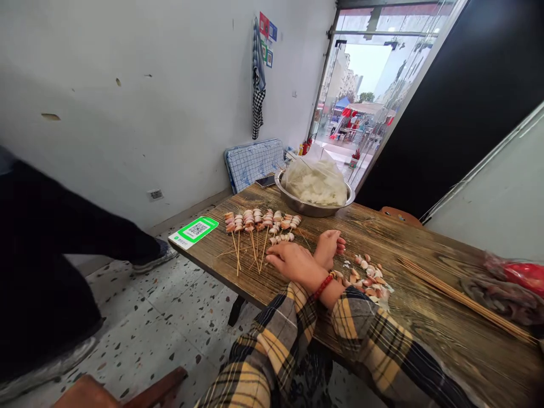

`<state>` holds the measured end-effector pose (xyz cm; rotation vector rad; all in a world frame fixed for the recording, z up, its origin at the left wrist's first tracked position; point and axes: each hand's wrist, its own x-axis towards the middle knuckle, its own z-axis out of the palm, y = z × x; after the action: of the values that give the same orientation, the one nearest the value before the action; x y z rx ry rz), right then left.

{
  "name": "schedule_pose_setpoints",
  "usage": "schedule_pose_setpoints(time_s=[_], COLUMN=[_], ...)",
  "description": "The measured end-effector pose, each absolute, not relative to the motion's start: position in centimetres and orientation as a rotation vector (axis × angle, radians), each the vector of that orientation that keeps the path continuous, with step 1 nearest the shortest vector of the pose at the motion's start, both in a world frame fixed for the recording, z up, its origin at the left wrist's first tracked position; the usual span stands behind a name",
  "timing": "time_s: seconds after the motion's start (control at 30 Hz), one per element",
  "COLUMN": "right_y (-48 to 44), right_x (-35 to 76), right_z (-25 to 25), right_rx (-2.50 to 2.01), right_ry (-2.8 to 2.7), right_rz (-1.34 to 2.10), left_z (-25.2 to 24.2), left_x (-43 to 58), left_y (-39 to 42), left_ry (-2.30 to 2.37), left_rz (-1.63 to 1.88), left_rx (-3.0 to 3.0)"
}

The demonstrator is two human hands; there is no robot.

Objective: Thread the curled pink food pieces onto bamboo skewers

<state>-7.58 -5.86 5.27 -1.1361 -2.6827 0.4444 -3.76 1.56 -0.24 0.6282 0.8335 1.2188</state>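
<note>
My forearms cross, the right lying over the left. My right hand [294, 259], with a red bead bracelet at its wrist, reaches left, palm down, thumb and fingers a little apart. Just beyond its fingers lies a skewer of garlic cloves [283, 238]; whether they touch is unclear. A row of garlic skewers [257, 218] lies to the left, bare stick ends toward me. My left hand [328, 249] rests on its side past the right wrist, fingers curled; anything inside is hidden. Beside it is a pile of loose garlic cloves [370, 277] with bits of skin.
On the wooden table [429, 249] stands a metal basin [314, 208] with a plastic bag of pale food. A phone [266, 181] lies behind. Bamboo sticks [463, 297] and a grey cloth [501, 294] are right, a QR card [194, 232] left. A person's legs [72, 249] show at left.
</note>
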Motion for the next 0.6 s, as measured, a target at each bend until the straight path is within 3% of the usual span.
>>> schedule_pose_setpoints(time_s=[0.13,0.4,0.6], right_y=[-5.4,-5.7,-4.9], right_x=[-7.3,-8.1,-7.7], right_z=[4.8,4.4,3.7], right_rx=[-1.193,-1.199,-1.224], right_ry=[-2.628,-2.767,-2.509], right_rz=[0.52,0.349,0.514], left_z=[-0.2,0.5,1.0], left_x=[-3.7,-4.1,-4.5], left_y=[1.6,0.9,-0.5], left_ry=[0.862,0.81,0.743], left_rz=[1.201,1.224,1.259], left_rx=[0.606,0.632,0.694])
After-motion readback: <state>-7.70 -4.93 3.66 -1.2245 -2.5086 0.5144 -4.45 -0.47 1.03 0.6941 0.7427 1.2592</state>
